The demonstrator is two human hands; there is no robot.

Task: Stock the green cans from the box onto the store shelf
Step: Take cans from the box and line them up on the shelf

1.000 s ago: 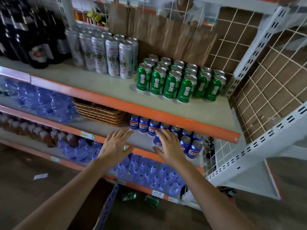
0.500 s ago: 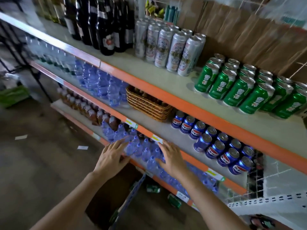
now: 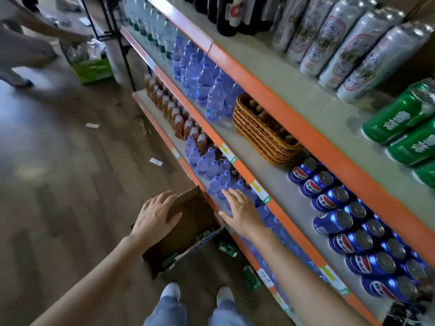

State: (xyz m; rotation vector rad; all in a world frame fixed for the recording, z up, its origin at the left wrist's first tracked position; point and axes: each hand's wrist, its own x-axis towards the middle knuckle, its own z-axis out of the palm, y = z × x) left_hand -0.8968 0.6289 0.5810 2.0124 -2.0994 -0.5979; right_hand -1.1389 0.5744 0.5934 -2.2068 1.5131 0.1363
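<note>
A brown cardboard box (image 3: 188, 229) stands open on the floor at the foot of the shelf, with green cans partly visible inside it. My left hand (image 3: 155, 217) hovers over the box's left flap, fingers relaxed and empty. My right hand (image 3: 240, 210) reaches down beside the box in front of the lowest shelf, fingers straight, holding nothing. Two green cans (image 3: 250, 277) lie loose on the floor to the right of the box. More green cans (image 3: 400, 118) stand on the top shelf (image 3: 294, 67) at the far right.
Silver cans (image 3: 341, 45) and dark bottles fill the top shelf. A wicker basket (image 3: 266, 135), water bottles (image 3: 204, 76) and blue cans (image 3: 341, 222) occupy the middle shelf. Small bottles line the lowest shelf. Another person's legs (image 3: 21, 55) and a green crate (image 3: 94, 67) are at upper left.
My view has tilted down and left, and both hands have dropped from the middle shelf to the box on the floor. The box now shows open below them.
</note>
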